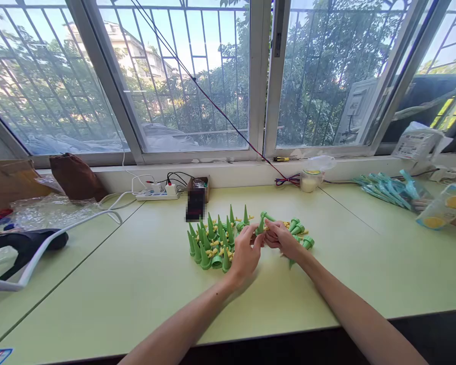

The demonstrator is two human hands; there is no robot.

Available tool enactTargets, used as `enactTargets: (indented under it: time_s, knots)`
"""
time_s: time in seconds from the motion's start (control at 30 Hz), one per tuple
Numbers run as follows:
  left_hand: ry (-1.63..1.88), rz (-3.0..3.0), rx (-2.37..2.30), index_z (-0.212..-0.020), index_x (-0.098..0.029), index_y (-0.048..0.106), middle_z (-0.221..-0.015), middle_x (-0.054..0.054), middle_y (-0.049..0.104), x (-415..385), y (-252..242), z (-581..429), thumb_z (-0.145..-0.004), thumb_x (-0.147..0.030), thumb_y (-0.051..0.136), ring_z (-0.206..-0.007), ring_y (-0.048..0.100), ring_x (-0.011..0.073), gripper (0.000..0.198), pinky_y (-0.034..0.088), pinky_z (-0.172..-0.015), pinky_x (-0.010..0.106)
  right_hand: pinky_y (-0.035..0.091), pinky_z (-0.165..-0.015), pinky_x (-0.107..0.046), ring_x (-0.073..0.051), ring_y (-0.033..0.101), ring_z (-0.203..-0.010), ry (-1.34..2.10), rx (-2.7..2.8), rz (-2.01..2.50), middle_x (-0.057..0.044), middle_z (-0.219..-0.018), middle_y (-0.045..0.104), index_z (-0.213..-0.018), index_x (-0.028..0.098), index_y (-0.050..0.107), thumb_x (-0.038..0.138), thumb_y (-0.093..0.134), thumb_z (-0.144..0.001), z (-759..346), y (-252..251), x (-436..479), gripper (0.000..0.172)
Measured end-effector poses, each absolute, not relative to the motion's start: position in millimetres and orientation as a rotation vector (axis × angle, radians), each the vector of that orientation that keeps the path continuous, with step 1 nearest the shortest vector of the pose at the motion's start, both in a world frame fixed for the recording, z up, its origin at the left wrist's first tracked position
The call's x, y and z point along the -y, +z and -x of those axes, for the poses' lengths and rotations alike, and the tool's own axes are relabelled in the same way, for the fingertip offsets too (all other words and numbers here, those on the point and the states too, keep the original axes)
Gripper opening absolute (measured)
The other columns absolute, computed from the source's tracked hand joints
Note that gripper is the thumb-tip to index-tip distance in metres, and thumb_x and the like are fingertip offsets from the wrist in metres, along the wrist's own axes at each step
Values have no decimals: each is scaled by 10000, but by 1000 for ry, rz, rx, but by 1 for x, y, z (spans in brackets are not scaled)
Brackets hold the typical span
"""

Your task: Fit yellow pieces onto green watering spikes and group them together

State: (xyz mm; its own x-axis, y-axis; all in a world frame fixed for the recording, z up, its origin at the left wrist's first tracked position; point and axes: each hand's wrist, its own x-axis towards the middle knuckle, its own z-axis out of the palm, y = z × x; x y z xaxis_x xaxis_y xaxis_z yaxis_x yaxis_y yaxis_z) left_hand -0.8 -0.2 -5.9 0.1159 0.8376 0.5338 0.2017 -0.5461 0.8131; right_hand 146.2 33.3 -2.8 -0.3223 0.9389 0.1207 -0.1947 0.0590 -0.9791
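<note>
Roughly, L hand point(246, 252) & R hand point(281, 238) both pinch one green cone point(261, 223), base hidden.

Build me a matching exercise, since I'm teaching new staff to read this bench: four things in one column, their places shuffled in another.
1 green cones
2 power strip
3 teal packets
4 brown pouch

A far left, against the sill
B right side of the table
C middle, beside the left hand
D back edge, left of centre, plugs in it

Pairs: 1-C, 2-D, 3-B, 4-A
</note>
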Motion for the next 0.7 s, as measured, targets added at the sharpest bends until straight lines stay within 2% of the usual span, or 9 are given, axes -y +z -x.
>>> enactTargets:
  time_s: [0.13,0.27,0.4,0.53,0.7]
  knots:
    - [1357,-1557,-907,-849,-195,574,-661,-25,580,1,-2,-5,-918,-469,621,-542,613,139,286,538,-570,271,157,-428,-257,-73,159,-436,1318,1375,856,94,-496,224,-563,241,305,774,647,-765,-146,-5,-34,666]
    - [1333,-1429,-870,-853,-186,554,-680,-37,538,-1,-1,-7,-893,-539,620,-496,561,110,361,509,-495,257,246,-480,-272,-105,290,-482,931,1513,938,62,-524,333,-598,229,398,709,583,-858,-145,-4,-30,576]
    - [1317,-1334,-839,-828,-187,515,-713,-42,503,-2,-3,-8,-889,-543,622,-487,522,87,377,501,-461,247,263,-520,-277,-119,318,-518,653,1632,985,55,-541,347,-603,229,386,538,547,-919,-143,-6,-27,470]
    - [1300,-1350,-824,-849,-181,535,-695,-52,485,-3,-7,-8,-903,-545,606,-497,529,86,375,497,-464,236,267,-535,-281,-126,324,-525,542,1666,1016,52,-546,341,-604,233,355,431,489,-935,-141,-10,-26,409]
    - [1306,-1386,-822,-855,-177,541,-692,-50,493,-4,-10,-8,-921,-538,588,-513,532,88,370,494,-470,228,268,-530,-279,-123,315,-517,542,1677,1027,56,-543,324,-605,238,319,420,443,-944,-140,-11,-26,404]
